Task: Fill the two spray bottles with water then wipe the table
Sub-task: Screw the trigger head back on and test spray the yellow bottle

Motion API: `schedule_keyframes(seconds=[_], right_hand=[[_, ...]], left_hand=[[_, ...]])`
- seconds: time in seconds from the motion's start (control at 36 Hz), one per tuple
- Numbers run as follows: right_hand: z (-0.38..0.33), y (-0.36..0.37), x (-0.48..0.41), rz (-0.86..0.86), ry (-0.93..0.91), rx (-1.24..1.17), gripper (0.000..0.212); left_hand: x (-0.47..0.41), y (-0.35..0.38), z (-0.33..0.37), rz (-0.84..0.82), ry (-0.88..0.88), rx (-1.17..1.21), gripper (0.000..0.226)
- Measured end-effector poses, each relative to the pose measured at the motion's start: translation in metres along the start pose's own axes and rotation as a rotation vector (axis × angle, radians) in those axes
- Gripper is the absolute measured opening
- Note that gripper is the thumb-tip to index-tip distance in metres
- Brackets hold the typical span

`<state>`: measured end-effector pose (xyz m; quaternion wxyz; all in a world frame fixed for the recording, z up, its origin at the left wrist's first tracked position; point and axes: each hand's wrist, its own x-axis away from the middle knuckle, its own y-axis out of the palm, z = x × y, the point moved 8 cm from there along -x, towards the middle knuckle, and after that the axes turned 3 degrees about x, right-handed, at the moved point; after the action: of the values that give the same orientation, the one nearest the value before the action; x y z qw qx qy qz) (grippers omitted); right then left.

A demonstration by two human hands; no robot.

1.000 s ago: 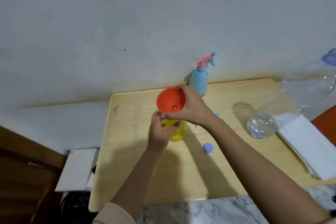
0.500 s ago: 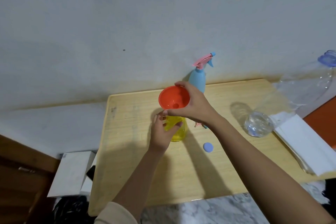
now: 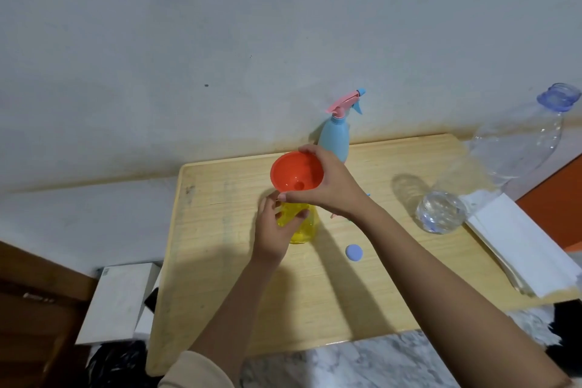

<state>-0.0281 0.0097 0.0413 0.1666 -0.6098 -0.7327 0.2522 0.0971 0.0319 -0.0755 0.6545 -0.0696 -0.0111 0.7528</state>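
Head view of a light wooden table (image 3: 220, 261) set against a pale wall (image 3: 220, 41). Near the table's middle stands a yellow spray bottle (image 3: 304, 227), its sprayer head removed. The left hand (image 3: 274, 230) wraps around the bottle's left side and neck, fingers curled onto the yellow plastic, so that the bottle lies partly within and just right of the palm. Directly above the bottle, the right hand (image 3: 330, 186) grips an orange funnel (image 3: 296, 172) by its rim, thumb on the near edge and fingers over the far edge; the funnel's wide mouth faces up and tilts slightly toward the camera. Whether its spout has entered the bottle neck cannot be told, since both hands cover the join. Behind the right hand, touching or close to the wall, stands a blue spray bottle (image 3: 335, 138) with a pink and blue trigger head (image 3: 346, 102) in place. A small round blue cap (image 3: 354, 252) lies flat on the table to the right of the yellow bottle, under the right forearm's line. At the right edge a large clear water bottle (image 3: 488, 176), uncapped, stands on the table, with folded white cloth (image 3: 519, 246) beside its base. A white box (image 3: 116, 302) sits beside the table on the left.
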Motion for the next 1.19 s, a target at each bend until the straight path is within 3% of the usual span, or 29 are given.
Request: schedule_keyframes(seconds=[0.28, 0.42, 0.53, 0.69, 0.92, 1.0, 1.08, 1.19], right_hand=[[0.03, -0.067, 0.003, 0.153, 0.16, -0.237, 0.073], [0.088, -0.098, 0.02, 0.279, 0.315, -0.05, 0.088], [0.134, -0.091, 0.029, 0.201, 0.413, 0.198, 0.096], [0.173, -0.071, 0.035, 0.21, 0.53, 0.362, 0.086], [0.193, -0.066, 0.037, 0.105, 0.614, 0.345, 0.102], [0.181, -0.073, 0.034, 0.211, 0.528, 0.344, 0.098], [0.153, -0.071, 0.03, 0.356, 0.266, 0.396, 0.075], [0.133, -0.033, 0.021, 0.245, 0.092, 0.483, 0.048]], left_hand=[[0.004, -0.001, 0.002, 0.016, 0.092, -0.062, 0.047], [0.004, 0.001, -0.004, 0.023, 0.099, -0.048, 0.046], [0.003, 0.004, -0.002, 0.018, 0.106, -0.058, 0.045], [0.003, 0.006, -0.002, 0.004, 0.092, -0.058, 0.045], [0.002, 0.005, -0.003, -0.01, 0.088, -0.07, 0.045], [0.002, 0.006, -0.003, -0.013, 0.091, -0.07, 0.046], [0.003, 0.007, -0.003, -0.013, 0.09, -0.064, 0.046], [0.003, 0.007, -0.004, -0.017, 0.097, -0.064, 0.045]])
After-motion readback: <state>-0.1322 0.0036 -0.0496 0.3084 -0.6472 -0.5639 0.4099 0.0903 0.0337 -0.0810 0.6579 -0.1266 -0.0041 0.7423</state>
